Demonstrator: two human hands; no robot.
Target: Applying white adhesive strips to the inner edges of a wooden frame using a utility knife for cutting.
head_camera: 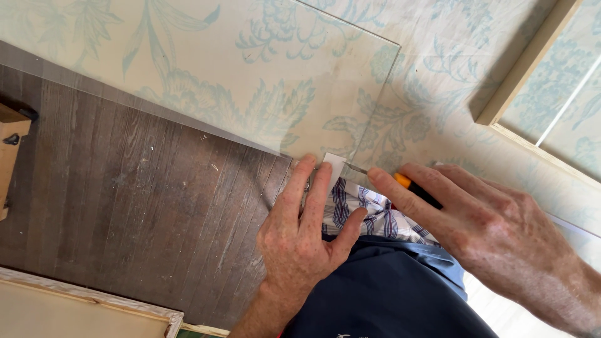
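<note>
A clear glass pane (250, 94) lies on a cloth with a pale blue flower pattern (438, 69). My left hand (300, 231) rests flat at the pane's near corner, its fingers pressing a small white tab (333, 164) against the glass edge. My right hand (482, 231) grips a tool with an orange and black handle (416, 189); its thin metal tip (357, 168) touches the glass edge beside the tab. A plaid shirt hem (375, 216) and dark blue trousers (388, 294) show below my hands.
Dark wood floorboards (138, 200) fill the left half. A light wooden frame (532, 62) lies on the cloth at the upper right. Another pale framed panel (81, 310) sits at the bottom left, and a wooden piece with black fittings (11, 150) is at the left edge.
</note>
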